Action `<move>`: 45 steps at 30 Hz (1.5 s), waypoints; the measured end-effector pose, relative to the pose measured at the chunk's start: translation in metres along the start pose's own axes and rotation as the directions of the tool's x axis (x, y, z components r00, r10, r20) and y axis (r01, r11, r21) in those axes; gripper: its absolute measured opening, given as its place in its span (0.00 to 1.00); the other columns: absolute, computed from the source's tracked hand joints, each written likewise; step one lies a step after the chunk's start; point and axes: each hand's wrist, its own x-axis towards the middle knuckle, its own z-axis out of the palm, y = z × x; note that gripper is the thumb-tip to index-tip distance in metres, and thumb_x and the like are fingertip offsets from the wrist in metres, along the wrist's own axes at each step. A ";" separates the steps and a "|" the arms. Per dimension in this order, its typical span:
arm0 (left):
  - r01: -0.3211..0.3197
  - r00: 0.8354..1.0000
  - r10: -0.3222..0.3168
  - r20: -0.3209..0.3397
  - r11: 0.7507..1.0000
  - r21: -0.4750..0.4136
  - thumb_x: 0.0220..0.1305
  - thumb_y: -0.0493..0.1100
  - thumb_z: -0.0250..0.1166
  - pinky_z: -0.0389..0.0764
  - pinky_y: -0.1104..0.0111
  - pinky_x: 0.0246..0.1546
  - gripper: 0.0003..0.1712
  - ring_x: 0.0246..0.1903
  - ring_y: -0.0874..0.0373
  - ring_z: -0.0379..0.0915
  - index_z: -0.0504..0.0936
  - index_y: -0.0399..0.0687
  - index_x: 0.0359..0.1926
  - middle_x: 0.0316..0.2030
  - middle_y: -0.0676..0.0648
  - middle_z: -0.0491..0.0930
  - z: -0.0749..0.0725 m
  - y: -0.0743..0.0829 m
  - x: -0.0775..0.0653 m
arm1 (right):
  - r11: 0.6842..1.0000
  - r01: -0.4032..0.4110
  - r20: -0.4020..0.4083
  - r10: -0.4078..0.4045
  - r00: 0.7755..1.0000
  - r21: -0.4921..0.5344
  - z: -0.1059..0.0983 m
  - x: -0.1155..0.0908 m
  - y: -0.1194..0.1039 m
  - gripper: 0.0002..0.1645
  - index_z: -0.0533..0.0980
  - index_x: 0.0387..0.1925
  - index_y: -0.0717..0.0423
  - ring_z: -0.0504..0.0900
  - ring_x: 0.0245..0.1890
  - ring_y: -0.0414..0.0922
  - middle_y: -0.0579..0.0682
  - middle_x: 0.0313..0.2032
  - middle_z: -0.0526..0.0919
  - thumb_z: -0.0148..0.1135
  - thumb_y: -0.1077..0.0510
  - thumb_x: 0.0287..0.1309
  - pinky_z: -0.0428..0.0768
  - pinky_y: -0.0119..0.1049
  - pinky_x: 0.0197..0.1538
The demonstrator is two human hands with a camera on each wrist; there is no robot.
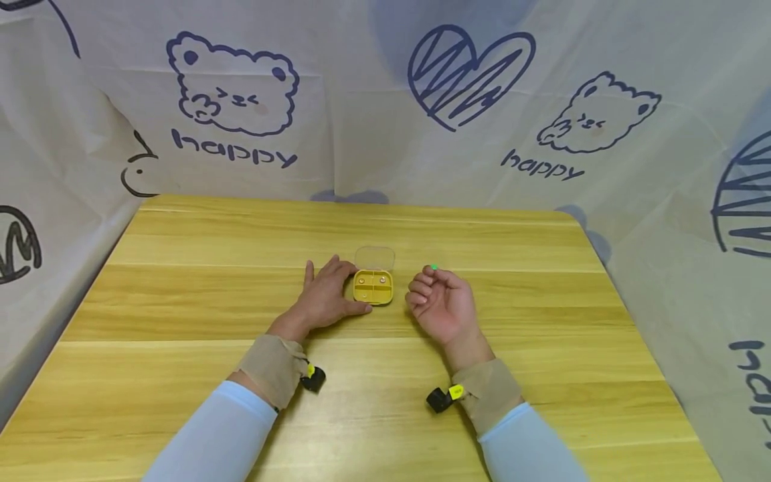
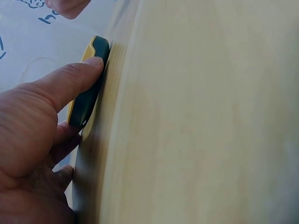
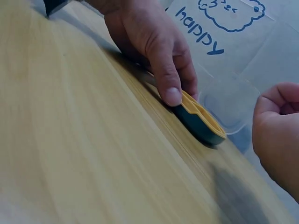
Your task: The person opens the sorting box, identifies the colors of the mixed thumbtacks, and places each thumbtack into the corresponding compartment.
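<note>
A small pill box (image 1: pixel 373 288) stands on the table with its clear lid (image 1: pixel 375 258) raised toward the back. Its inside is yellow and divided into compartments; the outer shell (image 2: pixel 88 100) looks dark green in the wrist views. Tiny round pieces lie in both back compartments, and a fainter one in the front left. My left hand (image 1: pixel 325 294) holds the box from the left, thumb along its near side and index finger at its far left corner. To the right of the box, my right hand (image 1: pixel 442 304) is turned palm up, pinching a tiny bright green piece (image 1: pixel 434 267) at its fingertips.
The wood-grain table (image 1: pixel 181 314) extends around both hands. A white cloth (image 1: pixel 361 100) with blue drawings hangs behind and beside it. Small black cameras (image 1: pixel 438 400) are strapped to both wrists over beige wraps.
</note>
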 end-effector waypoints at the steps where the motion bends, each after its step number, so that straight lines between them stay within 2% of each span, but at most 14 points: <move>1: 0.000 1.000 0.000 -0.001 1.000 0.001 0.49 0.66 0.71 0.25 0.41 0.69 0.45 0.73 0.48 0.41 0.69 0.48 0.62 0.66 0.45 0.67 0.000 0.000 0.000 | 1.000 0.009 0.008 -0.009 1.000 0.017 0.000 -0.001 0.002 0.07 0.69 0.31 0.55 0.61 0.25 0.40 0.45 0.27 0.66 0.46 0.60 0.66 0.59 0.30 0.28; 6: -0.004 1.000 0.004 -0.007 1.000 0.004 0.49 0.66 0.71 0.25 0.41 0.69 0.45 0.73 0.48 0.40 0.70 0.48 0.62 0.66 0.46 0.67 0.001 -0.001 0.000 | 0.995 0.031 0.057 -0.036 0.998 0.090 -0.002 -0.001 0.006 0.08 0.67 0.31 0.55 0.57 0.23 0.39 0.45 0.26 0.63 0.44 0.59 0.66 0.58 0.30 0.27; 10: -0.002 1.000 0.002 -0.008 1.000 0.009 0.49 0.67 0.71 0.25 0.41 0.69 0.45 0.73 0.49 0.40 0.70 0.49 0.62 0.66 0.47 0.67 0.002 -0.002 0.001 | 0.993 0.034 0.094 -0.044 0.995 0.110 -0.005 0.000 0.007 0.09 0.67 0.30 0.54 0.53 0.20 0.38 0.44 0.25 0.59 0.43 0.60 0.66 0.57 0.30 0.24; 27: -0.005 1.000 0.005 -0.001 1.000 0.010 0.49 0.66 0.71 0.26 0.41 0.69 0.46 0.73 0.48 0.40 0.69 0.48 0.63 0.66 0.46 0.67 0.001 -0.001 0.000 | 0.997 0.042 0.097 -0.049 0.994 0.072 -0.005 0.000 0.007 0.10 0.67 0.30 0.54 0.51 0.20 0.38 0.44 0.24 0.59 0.41 0.59 0.66 0.56 0.30 0.24; 33: 0.001 1.000 -0.001 0.004 1.000 0.007 0.49 0.67 0.71 0.25 0.42 0.70 0.46 0.73 0.49 0.40 0.69 0.48 0.63 0.66 0.46 0.66 0.001 -0.001 0.001 | 0.999 0.054 0.058 -0.054 0.997 0.003 -0.003 0.000 0.006 0.08 0.68 0.30 0.55 0.51 0.20 0.38 0.44 0.23 0.60 0.44 0.60 0.65 0.55 0.30 0.24; 37: -0.002 1.000 0.002 0.001 1.000 0.008 0.49 0.66 0.71 0.26 0.41 0.69 0.46 0.73 0.47 0.40 0.69 0.47 0.63 0.66 0.45 0.66 0.000 0.000 0.001 | 0.981 0.073 0.009 -0.073 0.997 -0.180 0.000 0.002 0.006 0.09 0.68 0.28 0.54 0.51 0.19 0.39 0.43 0.23 0.61 0.47 0.60 0.66 0.55 0.29 0.23; 39: -0.004 1.000 0.004 -0.001 1.000 0.009 0.49 0.66 0.71 0.26 0.41 0.69 0.46 0.73 0.47 0.41 0.69 0.47 0.63 0.66 0.45 0.66 0.000 0.000 0.001 | 0.944 0.087 -0.016 -0.097 0.995 -0.319 0.003 0.003 0.006 0.11 0.67 0.26 0.54 0.51 0.19 0.39 0.43 0.22 0.62 0.49 0.60 0.66 0.55 0.28 0.22; 41: 0.000 1.000 0.000 -0.001 1.000 0.013 0.49 0.66 0.71 0.26 0.41 0.69 0.46 0.73 0.47 0.41 0.69 0.47 0.63 0.66 0.45 0.66 -0.001 0.000 0.001 | 0.876 0.094 -0.037 -0.126 0.991 -0.473 0.005 0.006 0.006 0.14 0.66 0.23 0.54 0.53 0.18 0.40 0.44 0.22 0.62 0.51 0.61 0.66 0.56 0.29 0.22; 43: 0.001 1.000 -0.001 -0.002 1.000 0.015 0.49 0.66 0.71 0.27 0.41 0.70 0.46 0.73 0.47 0.41 0.69 0.47 0.63 0.66 0.45 0.66 0.000 0.001 0.001 | 0.760 0.091 -0.054 -0.164 0.985 -0.643 0.007 0.008 0.007 0.14 0.67 0.22 0.55 0.56 0.18 0.40 0.45 0.21 0.63 0.53 0.61 0.65 0.59 0.30 0.22; 44: -0.001 1.000 0.001 -0.003 1.000 0.013 0.49 0.66 0.71 0.27 0.41 0.69 0.46 0.73 0.47 0.41 0.70 0.47 0.63 0.66 0.45 0.66 0.000 0.001 0.001 | 0.684 0.081 -0.066 -0.186 0.980 -0.725 0.008 0.010 0.008 0.13 0.68 0.23 0.59 0.57 0.17 0.41 0.46 0.20 0.64 0.53 0.61 0.64 0.61 0.31 0.22; 45: -0.002 1.000 0.002 -0.004 1.000 0.013 0.49 0.66 0.71 0.27 0.41 0.69 0.46 0.73 0.47 0.41 0.70 0.47 0.63 0.66 0.44 0.66 0.000 0.001 0.001 | 0.593 0.065 -0.073 -0.207 0.976 -0.802 0.009 0.012 0.008 0.12 0.70 0.26 0.63 0.59 0.17 0.41 0.46 0.19 0.64 0.54 0.61 0.64 0.63 0.31 0.21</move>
